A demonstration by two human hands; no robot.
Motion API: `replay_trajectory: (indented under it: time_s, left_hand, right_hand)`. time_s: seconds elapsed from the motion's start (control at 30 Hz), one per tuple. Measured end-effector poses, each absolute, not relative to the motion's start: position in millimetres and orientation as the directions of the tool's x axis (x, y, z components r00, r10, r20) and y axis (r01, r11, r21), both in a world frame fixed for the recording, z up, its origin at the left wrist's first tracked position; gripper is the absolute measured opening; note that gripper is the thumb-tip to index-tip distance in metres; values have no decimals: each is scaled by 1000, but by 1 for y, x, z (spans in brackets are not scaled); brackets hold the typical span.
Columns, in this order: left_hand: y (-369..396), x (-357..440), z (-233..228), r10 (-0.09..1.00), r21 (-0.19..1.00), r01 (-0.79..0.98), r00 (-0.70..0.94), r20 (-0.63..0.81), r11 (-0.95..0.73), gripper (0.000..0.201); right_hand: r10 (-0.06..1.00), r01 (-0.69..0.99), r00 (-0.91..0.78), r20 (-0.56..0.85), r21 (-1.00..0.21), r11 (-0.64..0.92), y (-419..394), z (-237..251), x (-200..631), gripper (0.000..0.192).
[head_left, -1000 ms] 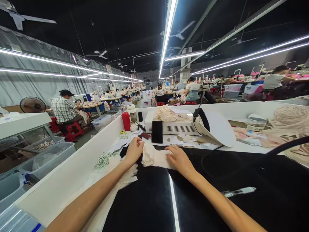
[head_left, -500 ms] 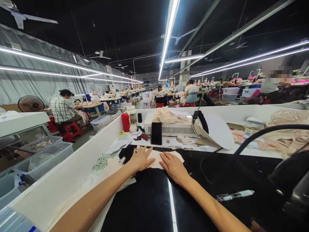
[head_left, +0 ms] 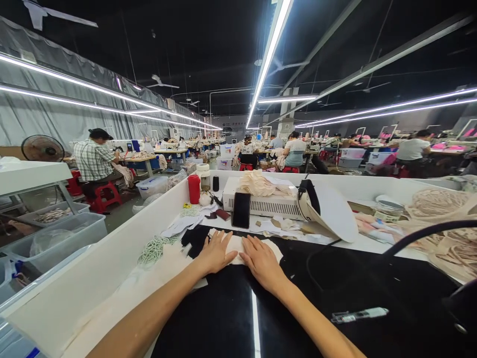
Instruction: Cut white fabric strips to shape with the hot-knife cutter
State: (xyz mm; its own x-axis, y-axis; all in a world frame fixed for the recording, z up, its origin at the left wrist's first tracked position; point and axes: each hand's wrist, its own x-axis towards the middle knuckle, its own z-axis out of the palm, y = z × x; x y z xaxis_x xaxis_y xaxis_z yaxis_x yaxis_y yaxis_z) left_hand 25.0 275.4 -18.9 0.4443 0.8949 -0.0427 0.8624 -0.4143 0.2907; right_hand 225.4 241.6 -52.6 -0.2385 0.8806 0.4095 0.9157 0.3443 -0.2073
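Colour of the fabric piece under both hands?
Cream flat fabric piece, seen clearest in the head view.

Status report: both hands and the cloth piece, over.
Left hand and right hand flat, side by side on cream fabric piece. Fabric lies on black work surface. Phone stands just behind, apart.

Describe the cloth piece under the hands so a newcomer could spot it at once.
Start at the long white-walled worktable and find its black mat. At the mat's far edge, a flat cream cloth piece lies under the left hand and right hand. It alone lies on the black.
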Motion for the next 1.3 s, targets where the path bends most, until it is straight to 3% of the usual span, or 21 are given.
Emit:
replay_trajectory:
  time_s: [0.23,0.57,0.87,1.07,1.17,1.3]
  left_hand:
    - [281,26,-21,890,290,860,453,-56,-420,77]
    - [288,29,-20,906,288,865,423,22,-411,58]
    - [284,27,-4,894,341,827,419,159,-448,80]
    - [269,-34,41,889,404,795,369,271,-453,55]
    - [257,-86,56,931,440,823,283,231,-359,36]
    - [228,-142,54,985,484,858,136,108,-172,33]
  right_hand:
    - [892,898,-277,357,-235,372,238,-50,201,46]
    - [890,881,-285,356,-269,389,209,-33,189,52]
    - [821,754,-468,327,-337,564,103,-40,167,60]
    - [744,641,-605,285,-380,667,84,-73,183,61]
    - [645,569,-690,328,-306,764,84,-85,192,59]
    - [605,552,-691,394,-252,795,86,-91,196,54]
